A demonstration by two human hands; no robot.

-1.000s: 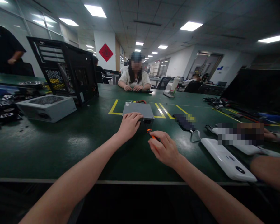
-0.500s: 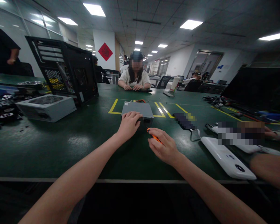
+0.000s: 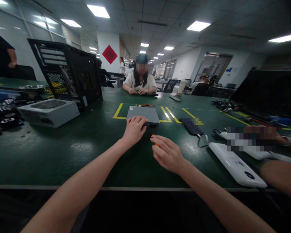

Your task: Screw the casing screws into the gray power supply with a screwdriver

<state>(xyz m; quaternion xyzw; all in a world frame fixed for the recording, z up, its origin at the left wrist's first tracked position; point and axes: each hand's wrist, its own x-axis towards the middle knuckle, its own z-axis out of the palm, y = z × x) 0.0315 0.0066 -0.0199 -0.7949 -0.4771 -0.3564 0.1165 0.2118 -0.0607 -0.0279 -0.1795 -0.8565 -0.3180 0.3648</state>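
A small grey computer power supply (image 3: pixel 145 113) lies on the green table in front of me, with coloured wires at its far side. My left hand (image 3: pixel 135 129) grips its near left part, fingers over the top and thumb at the front edge. Just nearer to me and to the right, my right hand (image 3: pixel 167 152) is closed around an orange-handled screwdriver (image 3: pixel 153 136). Most of the handle is hidden by the fingers, and I cannot make out the tip. The right hand is apart from the power supply.
On the left stand a black computer case (image 3: pixel 70 71) and a larger grey power supply (image 3: pixel 49 111). A phone (image 3: pixel 191 125) and a white power bank (image 3: pixel 236 163) lie to the right, beside another person's arm (image 3: pixel 281 176). Someone sits opposite (image 3: pixel 140 82).
My right hand has shifted slightly left and turned, so less of the orange handle shows. The left hand and the power supply have stayed in place.
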